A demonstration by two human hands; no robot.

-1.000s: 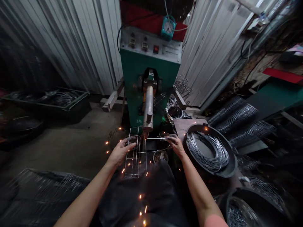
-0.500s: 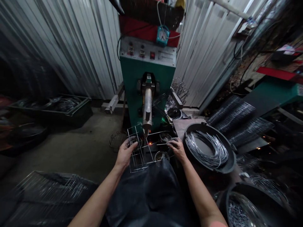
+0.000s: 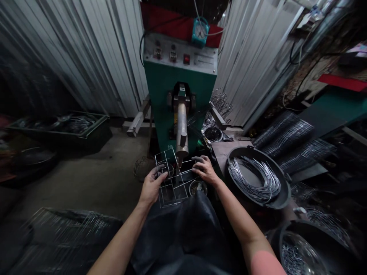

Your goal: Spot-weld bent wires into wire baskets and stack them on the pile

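My left hand (image 3: 150, 186) is closed on the left side of a bent wire frame (image 3: 173, 187), thumb on top, holding it tilted under the electrode tip (image 3: 179, 160) of a green spot welding machine (image 3: 160, 86). My right hand (image 3: 205, 170) has its fingers curled round the right end of a thin wire rod (image 3: 189, 175), which lies across the frame just below the tip. The hand's fingers partly hide the rod's end. Close below my right hand sits a small round bowl (image 3: 205, 191) with small bits in it.
A black pan (image 3: 286, 191) at the right holds a coil of cut wires (image 3: 269, 183). Nearer, another dark pan (image 3: 282, 229) contains small metal pieces. Bundled black mesh rolls (image 3: 298, 133) lie behind. On the left are a green bin (image 3: 97, 128) and stacked wire grids (image 3: 74, 229).
My right hand has moved left toward the electrode, bringing the wire rod across the frame. My left hand keeps its hold. Sparks or glow near the tip are gone, and the view has shifted slightly.
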